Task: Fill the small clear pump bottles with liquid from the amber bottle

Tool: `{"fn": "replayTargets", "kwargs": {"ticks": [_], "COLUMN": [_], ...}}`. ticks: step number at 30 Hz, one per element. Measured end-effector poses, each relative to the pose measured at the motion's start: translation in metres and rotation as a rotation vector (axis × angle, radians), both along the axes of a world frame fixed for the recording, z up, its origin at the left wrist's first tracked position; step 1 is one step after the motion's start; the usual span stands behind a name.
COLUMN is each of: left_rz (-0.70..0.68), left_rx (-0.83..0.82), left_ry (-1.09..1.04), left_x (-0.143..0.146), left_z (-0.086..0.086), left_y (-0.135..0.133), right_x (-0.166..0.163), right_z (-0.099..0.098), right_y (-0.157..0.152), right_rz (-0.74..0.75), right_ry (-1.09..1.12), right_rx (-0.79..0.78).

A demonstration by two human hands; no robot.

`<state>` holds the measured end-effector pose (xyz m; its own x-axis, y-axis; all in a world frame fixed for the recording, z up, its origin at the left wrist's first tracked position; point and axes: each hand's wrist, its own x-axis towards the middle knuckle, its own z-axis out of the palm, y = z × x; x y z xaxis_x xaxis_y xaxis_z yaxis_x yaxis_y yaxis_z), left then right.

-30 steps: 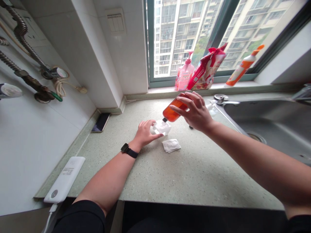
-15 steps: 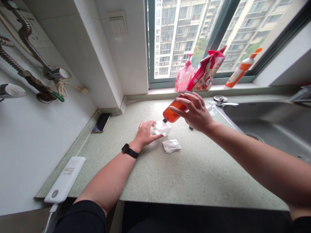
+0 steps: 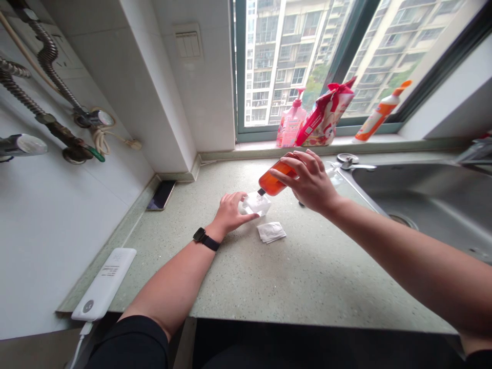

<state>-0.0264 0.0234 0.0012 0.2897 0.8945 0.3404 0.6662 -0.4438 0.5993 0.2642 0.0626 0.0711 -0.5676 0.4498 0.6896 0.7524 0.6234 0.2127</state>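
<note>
1. We are wrapping the fingers [image 3: 286, 175] of our right hand [image 3: 313, 182] around an orange bottle [image 3: 273, 180], gripping it tilted nozzle-down so that its tip is pointing into the container below.
2. We are curling our left hand [image 3: 230, 211] around a small clear container [image 3: 257, 203], fingers closed on its side, apparently to steady it on the tabletop [image 3: 292, 271] directly under the nozzle.
3. A folded white tissue [image 3: 271, 231] is lying just beside the container, within reach of either hand.
4. Further out, a sink [image 3: 430, 200] is sitting to the right, while a phone [image 3: 161, 195] and a white power bank [image 3: 105, 284] are resting along the left wall, well apart from the pouring.
5. A pink pump bottle [image 3: 291, 124] and a red pouch [image 3: 326, 115] are standing on the window sill.
</note>
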Motion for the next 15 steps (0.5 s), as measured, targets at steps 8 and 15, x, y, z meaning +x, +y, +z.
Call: {"fn": "replayTargets", "kwargs": {"ticks": [8,15], "left_rz": [-0.002,0.004], "left_rx": [0.01,0.024], "left_ry": [0.008,0.004], "left_x": [0.0,0.001], "left_z": [0.0,0.0], "left_y": [-0.001,-0.001], "right_x": [0.0,0.005], "right_z": [-0.009,-0.028], "right_y": [-0.009,-0.015], "right_rz": [-0.07,-0.108], "right_ry": [0.108,0.173], "right_rx": [-0.124,-0.144]}}
